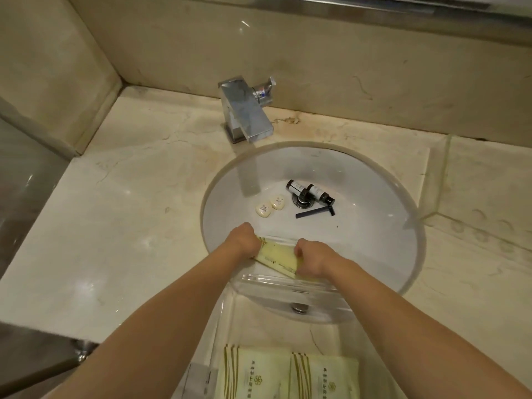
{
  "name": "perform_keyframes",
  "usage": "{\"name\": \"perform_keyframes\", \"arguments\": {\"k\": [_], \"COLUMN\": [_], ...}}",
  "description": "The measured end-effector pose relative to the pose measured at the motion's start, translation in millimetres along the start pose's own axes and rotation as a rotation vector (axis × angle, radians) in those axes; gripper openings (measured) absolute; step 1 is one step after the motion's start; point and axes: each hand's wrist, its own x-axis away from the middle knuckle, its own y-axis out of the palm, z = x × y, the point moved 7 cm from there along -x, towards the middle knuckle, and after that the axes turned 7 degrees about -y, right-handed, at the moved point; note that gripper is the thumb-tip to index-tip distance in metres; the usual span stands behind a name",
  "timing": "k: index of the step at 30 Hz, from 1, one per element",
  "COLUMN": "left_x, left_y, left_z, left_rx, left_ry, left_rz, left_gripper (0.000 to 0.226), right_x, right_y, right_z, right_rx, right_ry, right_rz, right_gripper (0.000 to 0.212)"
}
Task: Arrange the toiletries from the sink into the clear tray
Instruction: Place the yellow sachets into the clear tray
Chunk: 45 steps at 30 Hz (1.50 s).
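**Both hands on a yellow packet at the near rim of the sink**

We see the left hand (243, 240) and the right hand (312, 259) in the lower middle of the frame, each gripping one end of a flat pale yellow packet (277, 256). The left hand's fingers curl around the packet's upper-left end, and the right hand's fingers curl over its lower-right end, so the packet stretches between the two grips, tilted down towards the right. It sits over the near edge of the white sink (374, 254), just above the far wall of the clear tray (288, 286), which runs from there towards the bottom of the frame.

Inside the tray, at the bottom centre of the frame, we see two stacks of similar yellow sachets (288, 375) lying side by side.

Further up in the basin, well apart from the hands, lie two small cream soaps (270, 205) touching each other, two dark bottles (311, 192) lying beside the drain, and a black razor (315, 213) just below them.

A square chrome tap (244, 110) stands on the marble counter (115, 226) above the sink.
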Motion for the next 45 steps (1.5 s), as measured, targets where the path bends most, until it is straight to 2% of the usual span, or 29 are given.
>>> {"name": "perform_keyframes", "arguments": {"k": [8, 11, 14, 16, 21, 24, 27, 31, 38, 45], "left_x": [-1, 0, 3, 9, 18, 23, 38, 63, 99, 129], "left_y": [-1, -3, -5, -5, -10, -20, -29, -43, -49, -33], "left_z": [-3, -1, -3, -5, -5, -4, -4, -1, -10, -26], "left_rx": [0.079, 0.076, 0.143, 0.219, 0.409, 0.597, 0.752, 0.812, 0.646, 0.379], "left_ry": [-0.016, 0.026, 0.033, 0.032, 0.03, 0.009, 0.005, 0.068, 0.172, 0.237], "left_rz": [0.017, -0.013, -0.032, -0.05, -0.095, -0.092, -0.165, -0.202, -0.258, -0.233], "left_gripper": [0.032, 0.032, 0.033, 0.035, 0.016, 0.019, 0.024, 0.028, 0.024, 0.017], "right_x": [2, 3, 8, 12, 29, 46, 66, 92, 132, 163], "right_y": [2, -4, -6, -4, -22, -39, -53, -63, -54, -21], "right_z": [0, -3, -9, -14, -28, -38, -45, -52, -56, -55], "right_rx": [-0.064, -0.021, -0.016, -0.067, -0.122, -0.087, -0.056, -0.04, -0.013, -0.002], "right_ry": [-0.02, -0.025, -0.065, -0.12, -0.212, -0.265, -0.288, -0.299, -0.263, -0.248], "right_rz": [-0.018, 0.035, 0.02, 0.011, 0.149, 0.248, 0.327, 0.403, 0.483, 0.43], "right_gripper": [0.042, 0.036, 0.024, 0.027, 0.029, 0.029, 0.025, 0.048, 0.044, 0.05]}}
